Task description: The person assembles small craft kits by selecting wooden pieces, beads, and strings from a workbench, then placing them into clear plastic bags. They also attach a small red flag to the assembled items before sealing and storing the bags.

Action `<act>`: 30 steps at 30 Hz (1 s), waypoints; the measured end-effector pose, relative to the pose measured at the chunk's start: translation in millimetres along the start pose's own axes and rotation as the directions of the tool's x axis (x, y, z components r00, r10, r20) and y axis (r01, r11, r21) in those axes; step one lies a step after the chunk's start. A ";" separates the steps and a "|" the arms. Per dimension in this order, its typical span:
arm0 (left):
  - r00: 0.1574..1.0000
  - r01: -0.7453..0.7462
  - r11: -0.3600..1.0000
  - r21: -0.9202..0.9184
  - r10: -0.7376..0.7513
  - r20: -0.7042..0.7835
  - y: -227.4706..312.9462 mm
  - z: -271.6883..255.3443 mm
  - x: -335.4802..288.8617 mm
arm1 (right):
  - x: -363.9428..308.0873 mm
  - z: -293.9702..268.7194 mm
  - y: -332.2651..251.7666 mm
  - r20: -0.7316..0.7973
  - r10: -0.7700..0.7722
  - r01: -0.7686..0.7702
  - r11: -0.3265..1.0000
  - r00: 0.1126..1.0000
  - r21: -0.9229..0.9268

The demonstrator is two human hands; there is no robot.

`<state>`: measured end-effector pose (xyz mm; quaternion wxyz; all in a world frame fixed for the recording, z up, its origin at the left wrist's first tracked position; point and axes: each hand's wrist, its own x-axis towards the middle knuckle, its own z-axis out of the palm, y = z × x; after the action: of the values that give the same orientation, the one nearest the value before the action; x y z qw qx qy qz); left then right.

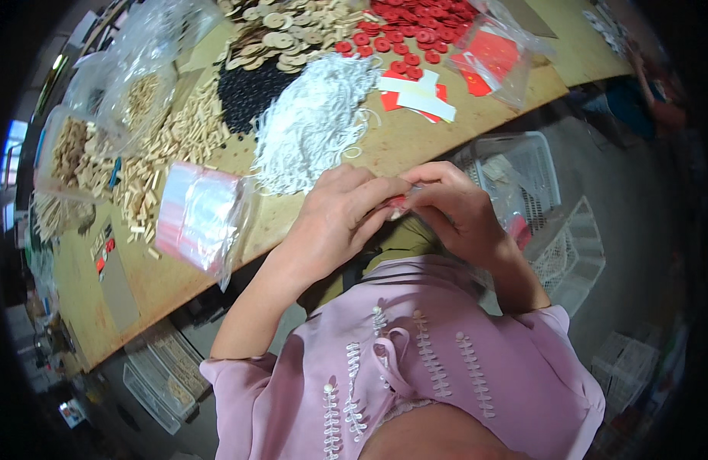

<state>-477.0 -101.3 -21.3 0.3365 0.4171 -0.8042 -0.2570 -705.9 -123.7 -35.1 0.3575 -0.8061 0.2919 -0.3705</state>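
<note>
My left hand (335, 218) and my right hand (463, 213) meet at the table's near edge, in front of my body. Both are closed, fingertips pinching a small clear plastic packet (398, 203) that shows something red and pale; the fingers hide most of it. Just beyond my left hand lies a heap of white cords (312, 126). To its left, at the edge, sits a stack of clear plastic bags (201, 218) with pinkish red bands.
Wooden discs (281, 34), red discs (415, 31), black beads (250, 92) and short wooden pegs (181, 126) lie heaped on the table (415, 149). Red and white cards (423, 96) lie at the right. White baskets (553, 165) stand below the right edge. Another person (649, 107) is at the far right.
</note>
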 end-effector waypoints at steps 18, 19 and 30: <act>0.988 0.075 0.961 -0.268 -0.109 -0.113 -23.5 -18.9 17.6 | 42.7 -7.6 1.7 -0.007 -0.025 0.024 0.998 1.000 -0.057; 0.988 0.055 0.975 -0.215 -0.084 -0.127 -24.9 -20.1 17.1 | 44.6 -6.9 2.1 -0.005 -0.022 0.022 0.999 1.000 -0.049; 0.942 0.172 0.763 -0.623 -0.313 -0.124 -38.9 23.3 -2.1 | 57.9 15.3 4.5 -0.085 0.109 -0.070 0.924 0.990 0.375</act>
<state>-474.3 -116.7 -63.8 0.5024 0.4146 -0.5764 -0.4933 -662.4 -163.4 -23.3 0.5043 -0.6893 0.2714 -0.4439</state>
